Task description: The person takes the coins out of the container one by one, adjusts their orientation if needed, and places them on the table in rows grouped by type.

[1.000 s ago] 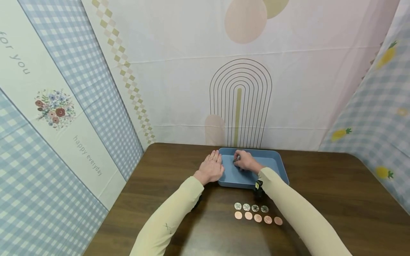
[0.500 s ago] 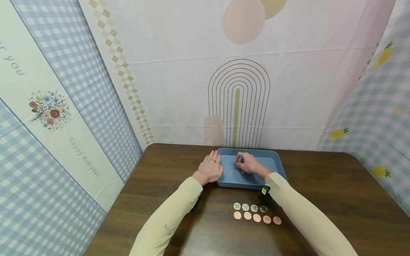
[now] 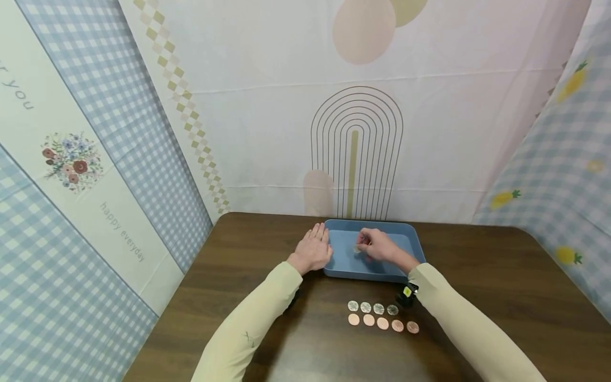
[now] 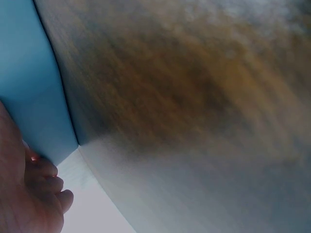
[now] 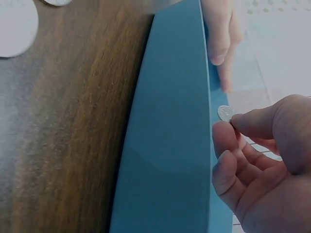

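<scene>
A blue tray (image 3: 340, 253) lies near the far edge of the table. My left hand (image 3: 313, 250) rests along the tray's left side, fingers straight and pointing away. My right hand (image 3: 381, 248) is over the tray. It pinches a silver coin (image 5: 225, 113) between thumb and forefinger, and the coin's face shows in the right wrist view. The other fingers curl loosely beneath. In the left wrist view part of the left hand (image 4: 31, 199) shows beside the tray's outer wall (image 4: 36, 104).
On the brown wooden table (image 3: 267, 233), in front of the tray, lie a row of several silver coins (image 3: 365, 307) and, nearer, a row of several copper-coloured coins (image 3: 383, 323). A patterned cloth (image 3: 267, 132) hangs behind the table.
Within the tray's outline, my right hand has shifted a little to the right, and its forearm has swung right too. The left hand and the coin rows stay as they were.
</scene>
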Available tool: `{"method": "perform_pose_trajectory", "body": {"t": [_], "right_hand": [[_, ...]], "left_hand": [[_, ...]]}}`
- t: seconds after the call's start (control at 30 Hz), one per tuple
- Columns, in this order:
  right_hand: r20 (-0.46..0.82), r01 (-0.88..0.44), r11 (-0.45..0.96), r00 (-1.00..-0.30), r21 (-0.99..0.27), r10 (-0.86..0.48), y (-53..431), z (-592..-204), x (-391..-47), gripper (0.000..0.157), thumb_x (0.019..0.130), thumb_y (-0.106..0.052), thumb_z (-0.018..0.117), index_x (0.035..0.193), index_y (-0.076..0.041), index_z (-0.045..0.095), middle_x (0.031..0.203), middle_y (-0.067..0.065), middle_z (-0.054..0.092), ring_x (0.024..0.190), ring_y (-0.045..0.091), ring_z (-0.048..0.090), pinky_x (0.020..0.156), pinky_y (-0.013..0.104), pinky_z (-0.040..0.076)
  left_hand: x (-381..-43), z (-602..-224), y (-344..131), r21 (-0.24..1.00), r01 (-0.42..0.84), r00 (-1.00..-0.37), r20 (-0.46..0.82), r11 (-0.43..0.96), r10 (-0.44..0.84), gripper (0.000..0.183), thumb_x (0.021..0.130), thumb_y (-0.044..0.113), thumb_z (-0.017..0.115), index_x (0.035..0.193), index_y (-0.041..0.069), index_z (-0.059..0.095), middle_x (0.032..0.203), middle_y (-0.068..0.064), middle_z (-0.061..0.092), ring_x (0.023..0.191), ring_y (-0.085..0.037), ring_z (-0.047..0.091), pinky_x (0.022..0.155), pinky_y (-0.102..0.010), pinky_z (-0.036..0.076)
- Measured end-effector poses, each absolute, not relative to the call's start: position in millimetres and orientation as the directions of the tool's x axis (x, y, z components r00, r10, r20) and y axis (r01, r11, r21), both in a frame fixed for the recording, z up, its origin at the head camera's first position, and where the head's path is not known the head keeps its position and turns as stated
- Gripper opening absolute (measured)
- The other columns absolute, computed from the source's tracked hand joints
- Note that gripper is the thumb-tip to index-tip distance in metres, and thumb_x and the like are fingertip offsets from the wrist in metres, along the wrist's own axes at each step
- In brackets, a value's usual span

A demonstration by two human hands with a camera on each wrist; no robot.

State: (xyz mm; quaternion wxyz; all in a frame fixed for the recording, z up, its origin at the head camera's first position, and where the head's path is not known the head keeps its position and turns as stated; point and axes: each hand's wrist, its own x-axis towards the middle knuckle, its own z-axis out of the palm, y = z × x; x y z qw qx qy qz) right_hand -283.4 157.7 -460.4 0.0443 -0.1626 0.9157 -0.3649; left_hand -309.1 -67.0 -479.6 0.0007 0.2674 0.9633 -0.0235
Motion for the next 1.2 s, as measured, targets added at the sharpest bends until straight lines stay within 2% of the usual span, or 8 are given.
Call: {"method": "perform_pose_trajectory", "body": {"t": [0.23,0.47,0.67,0.8,1.1,1.2], "right_hand": [[0.05,-0.303,0.635,-0.922,-0.71,-0.383,166.9,-455.9,-270.8,0.005,0.095,-0.004,0.059,0.091,-0.003,0.056,0.082,0.017,0.064,0.053,0.017,0.06,0.051,0.03,0.051],[0.058,-0.316,0.626,-0.916,-0.713,-0.397,175.2,-450.5,-256.8,0.006,0.095,-0.006,0.061,0.091,-0.004,0.057,0.079,0.011,0.062,0.055,0.023,0.062,0.051,0.03,0.051],[0.072,-0.331,0.601,-0.908,-0.727,-0.414,181.5,-446.6,-245.9,0.007,0.095,-0.007,0.061,0.09,-0.004,0.057,0.082,0.022,0.063,0.056,0.028,0.062,0.051,0.029,0.05],[0.065,-0.326,0.593,-0.906,-0.736,-0.418,185.1,-446.0,-240.8,0.008,0.095,-0.008,0.062,0.09,-0.005,0.058,0.081,0.023,0.063,0.056,0.029,0.062,0.052,0.028,0.05],[0.07,-0.357,0.581,-0.887,-0.732,-0.456,197.8,-448.7,-228.3,0.009,0.095,-0.011,0.063,0.088,-0.007,0.058,0.073,0.015,0.062,0.051,0.016,0.058,0.05,0.029,0.051],[0.054,-0.353,0.59,-0.885,-0.727,-0.463,205.6,-449.4,-221.8,0.01,0.095,-0.012,0.063,0.088,-0.007,0.058,0.072,0.012,0.061,0.05,0.015,0.058,0.047,0.029,0.05]], "left_hand": [[-306.9,-477.1,-66.8,-0.052,0.523,-0.852,-0.017,0.851,0.523,0.061,0.103,0.033,0.025,0.155,0.0,0.024,0.164,-0.016,0.019,0.153,-0.029,0.016,0.124,-0.041,0.02],[-307.8,-477.4,-65.5,-0.042,0.517,-0.856,-0.027,0.855,0.516,0.061,0.103,0.034,0.025,0.155,0.0,0.024,0.164,-0.016,0.018,0.153,-0.028,0.015,0.125,-0.04,0.019],[-308.7,-479.0,-65.4,-0.037,0.514,-0.858,-0.023,0.857,0.514,0.061,0.103,0.033,0.025,0.155,0.001,0.024,0.164,-0.016,0.017,0.153,-0.029,0.015,0.125,-0.041,0.019],[-309.5,-479.6,-64.9,-0.036,0.516,-0.856,-0.022,0.856,0.516,0.061,0.103,0.033,0.025,0.155,0.0,0.024,0.164,-0.016,0.017,0.153,-0.03,0.017,0.125,-0.041,0.02],[-309.8,-479.3,-65.0,-0.038,0.508,-0.861,-0.024,0.861,0.507,0.061,0.104,0.033,0.024,0.155,0.001,0.023,0.164,-0.015,0.017,0.153,-0.029,0.016,0.125,-0.041,0.019],[-310.8,-478.5,-63.9,-0.032,0.511,-0.86,-0.02,0.859,0.51,0.061,0.103,0.033,0.024,0.155,0.001,0.023,0.164,-0.016,0.017,0.153,-0.029,0.015,0.125,-0.041,0.019]]}}
